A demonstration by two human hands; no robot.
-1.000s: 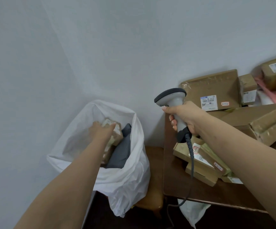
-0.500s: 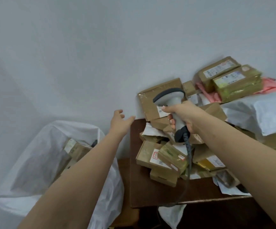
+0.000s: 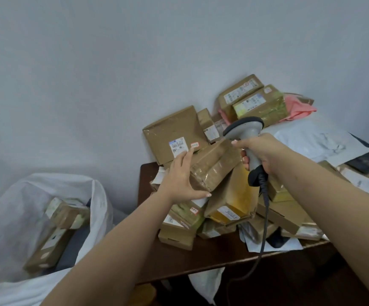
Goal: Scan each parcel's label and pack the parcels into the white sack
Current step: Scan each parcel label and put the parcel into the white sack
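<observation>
One head-worn view, wide-angle, looking forward and down along both forearms. Close to a dark table (image 3: 179, 259) heaped with parcels, right of centre; white sack (image 3: 95, 206) low left; bare wall (image 3: 90, 74) fills the upper half.

Dark brown table (image 3: 201, 259) against a plain grey wall (image 3: 112, 62). Yellowish stool (image 3: 143, 294) low beside the table, partly hidden. Crumpled white bag (image 3: 205, 283) hanging below the table's front edge.
</observation>
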